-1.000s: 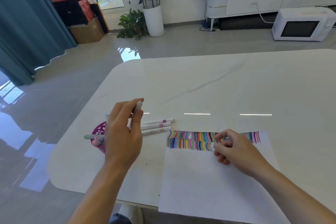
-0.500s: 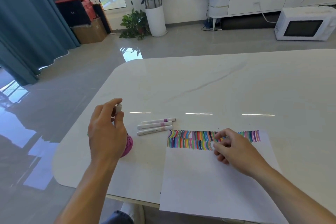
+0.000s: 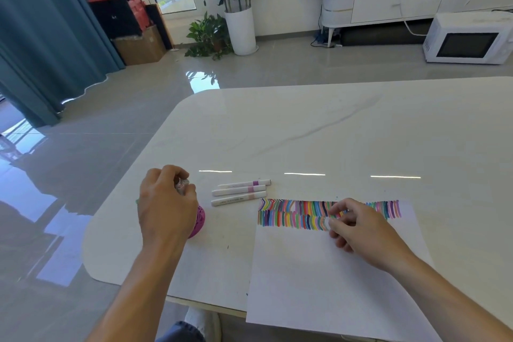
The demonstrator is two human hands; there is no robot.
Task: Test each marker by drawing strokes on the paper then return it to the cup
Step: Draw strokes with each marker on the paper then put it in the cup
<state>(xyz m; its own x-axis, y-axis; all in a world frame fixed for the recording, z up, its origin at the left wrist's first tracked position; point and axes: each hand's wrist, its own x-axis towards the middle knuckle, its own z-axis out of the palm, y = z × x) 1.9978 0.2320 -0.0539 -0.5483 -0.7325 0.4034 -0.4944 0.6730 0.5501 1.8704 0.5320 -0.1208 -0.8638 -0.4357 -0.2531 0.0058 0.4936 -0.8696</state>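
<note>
Pinching marker [image 3: 181,186] over cup [image 3: 199,221] at 9 o'clock: left grip [image 3: 166,203] | right grip [image 3: 358,230] resting on paper [image 3: 319,280], hold unclear | likely return step; next needing a straight drop in.

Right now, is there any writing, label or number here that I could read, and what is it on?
No text here can be read.
Three markers: dark print along the barrels, too small to read.
Black case by the curtain: a pale mark, too blurred to read.
Paper: coloured strokes only, no words.
Microwave: no brand or numbers legible.
</note>
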